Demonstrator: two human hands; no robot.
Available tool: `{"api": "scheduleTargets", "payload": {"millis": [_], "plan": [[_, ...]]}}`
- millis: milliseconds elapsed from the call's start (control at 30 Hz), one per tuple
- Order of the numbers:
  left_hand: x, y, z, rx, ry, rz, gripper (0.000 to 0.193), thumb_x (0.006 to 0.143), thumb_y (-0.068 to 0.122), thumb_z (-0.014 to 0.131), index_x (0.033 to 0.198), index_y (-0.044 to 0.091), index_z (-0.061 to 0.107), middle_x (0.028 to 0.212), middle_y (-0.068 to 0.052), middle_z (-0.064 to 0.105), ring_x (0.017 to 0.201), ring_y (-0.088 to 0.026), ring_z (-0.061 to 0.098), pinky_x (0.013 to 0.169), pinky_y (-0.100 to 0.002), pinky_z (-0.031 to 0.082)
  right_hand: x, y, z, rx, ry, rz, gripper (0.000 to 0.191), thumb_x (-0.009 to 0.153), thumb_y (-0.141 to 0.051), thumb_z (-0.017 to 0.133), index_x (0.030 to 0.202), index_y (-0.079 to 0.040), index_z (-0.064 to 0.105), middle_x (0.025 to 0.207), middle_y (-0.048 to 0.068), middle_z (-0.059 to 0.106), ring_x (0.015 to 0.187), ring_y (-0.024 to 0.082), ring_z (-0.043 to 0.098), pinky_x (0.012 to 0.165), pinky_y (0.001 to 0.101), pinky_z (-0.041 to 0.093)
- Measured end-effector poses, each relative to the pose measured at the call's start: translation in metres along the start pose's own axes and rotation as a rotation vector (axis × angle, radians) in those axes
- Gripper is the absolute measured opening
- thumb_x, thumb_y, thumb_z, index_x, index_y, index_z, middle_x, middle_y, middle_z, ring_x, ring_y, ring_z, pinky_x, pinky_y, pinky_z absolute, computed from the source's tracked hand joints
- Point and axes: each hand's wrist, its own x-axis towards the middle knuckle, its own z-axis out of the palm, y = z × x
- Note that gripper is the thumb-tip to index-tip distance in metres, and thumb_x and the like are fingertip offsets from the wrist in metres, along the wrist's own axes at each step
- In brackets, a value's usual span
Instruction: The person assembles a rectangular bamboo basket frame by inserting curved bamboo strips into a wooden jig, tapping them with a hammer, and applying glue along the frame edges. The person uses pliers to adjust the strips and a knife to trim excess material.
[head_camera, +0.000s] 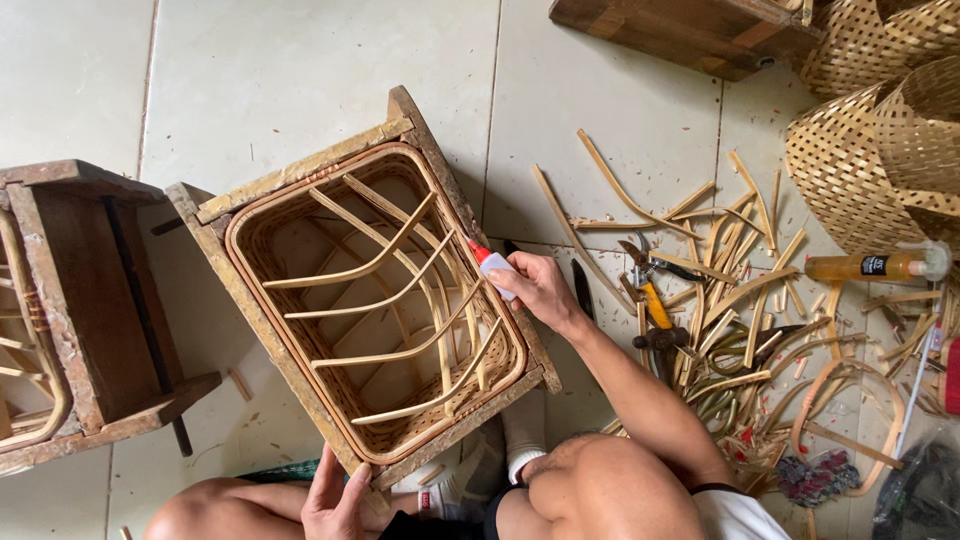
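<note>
Woven bamboo basket inside wooden frame, small red-tipped, probably glue, tube at rim

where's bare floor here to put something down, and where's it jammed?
Bare tile runs along the top left, above the wooden frame and the wooden stand. A smaller patch lies between the frame's upper corner and the wooden block. Crowded: right of the right hand, with cane strips, pliers, a bottle and baskets.

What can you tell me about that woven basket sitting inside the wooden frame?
The woven basket is rectangular with rounded corners, made of pale tan cane or bamboo strips. It sits snugly inside a worn wooden frame, tilted on the tiled floor. Several curved ribs arch across its open top. The right hand presses a small red-tipped glue bottle to its rim; the left hand steadies the frame's near corner.
</note>
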Motion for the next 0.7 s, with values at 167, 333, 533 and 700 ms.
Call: {"api": "scheduleTargets", "payload": {"millis": [167,333,533,700], "plan": [[-0.001,0.002,0.004,0.011,0.014,0.014,0.072,0.081,-0.021,0.060,0.150,-0.011,0.042,0.153,-0.026,0.050,0.141,-0.033,0.049,0.113,-0.046,0.043,0.001,0.001,-0.001,-0.055,0.023,0.016,0.045,0.090,-0.047,0.070,0.082,-0.003,0.069,0.066,0.002,0.063,0.050,0.005,0.057,0.043,0.0211,0.046],[0.000,0.006,0.005,0.011,0.017,-0.013,0.072,0.082,-0.020,0.060,0.150,-0.010,0.042,0.153,-0.024,0.050,0.139,-0.032,0.050,0.112,-0.046,0.045,-0.005,0.004,0.002,-0.085,0.051,0.015,0.044,0.090,-0.046,0.070,0.081,-0.003,0.069,0.065,0.002,0.063,0.050,0.005,0.056,0.043,0.0213,0.045],[-0.005,0.019,0.015,0.006,0.053,-0.100,0.070,0.084,-0.015,0.061,0.152,-0.008,0.042,0.153,-0.021,0.051,0.140,-0.028,0.050,0.112,-0.042,0.043,-0.046,0.012,-0.003,-0.082,0.042,0.025,0.043,0.091,-0.046,0.068,0.083,-0.004,0.068,0.066,0.002,0.064,0.052,0.005,0.058,0.045,0.0213,0.047],[-0.007,0.034,0.024,0.027,0.060,-0.148,0.070,0.085,-0.011,0.063,0.152,-0.007,0.042,0.153,-0.019,0.051,0.140,-0.025,0.050,0.112,-0.040,0.043,-0.058,0.017,-0.005,-0.100,0.034,0.027,0.042,0.091,-0.045,0.068,0.083,-0.004,0.068,0.065,0.002,0.064,0.052,0.005,0.058,0.044,0.0217,0.048]]}}
